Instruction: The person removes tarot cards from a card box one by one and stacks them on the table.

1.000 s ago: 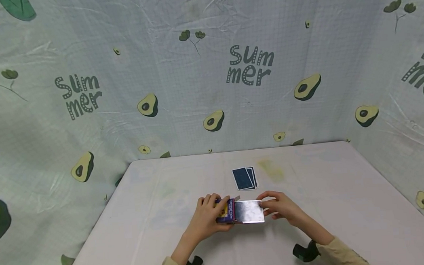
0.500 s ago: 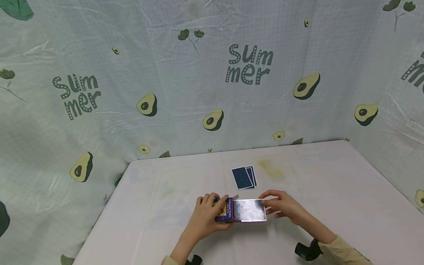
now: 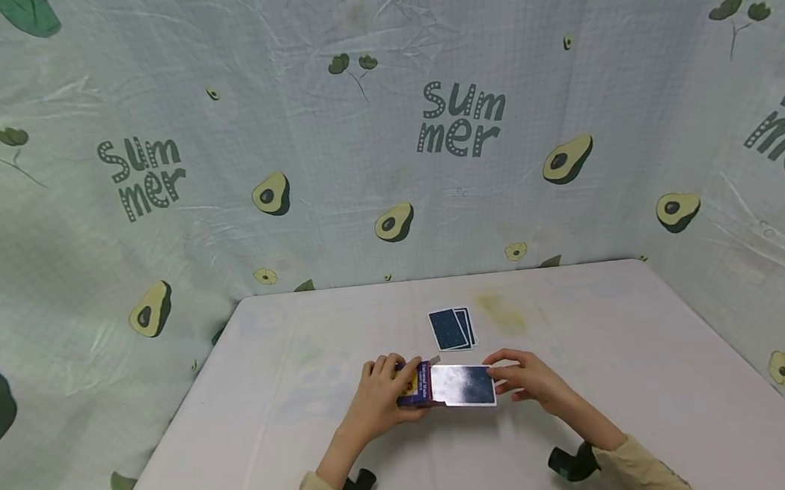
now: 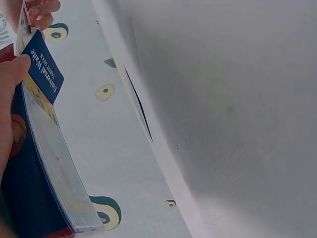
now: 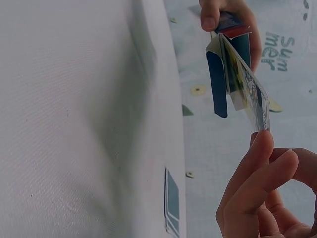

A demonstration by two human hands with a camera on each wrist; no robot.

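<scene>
The card (image 3: 463, 385), pinched in the grip of the right hand (image 3: 530, 380), juts farther than a second ago from the tarot box (image 3: 424, 384), clasped by the left hand (image 3: 378, 397) above the tabletop (image 3: 572, 316), seemingly nearer free.

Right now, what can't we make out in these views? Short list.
Cards left inside the blue cardboard tarot box: head view, hidden by its walls.
Face art on the dark-blue-backed, white-edged card sticking out: head view shows only its back; right wrist view, too slanted to read.
Count in the overlapping blue-backed card pile: head view, upper cards cover lower.
Whole right hand: left wrist view, cut by the top edge.
</scene>
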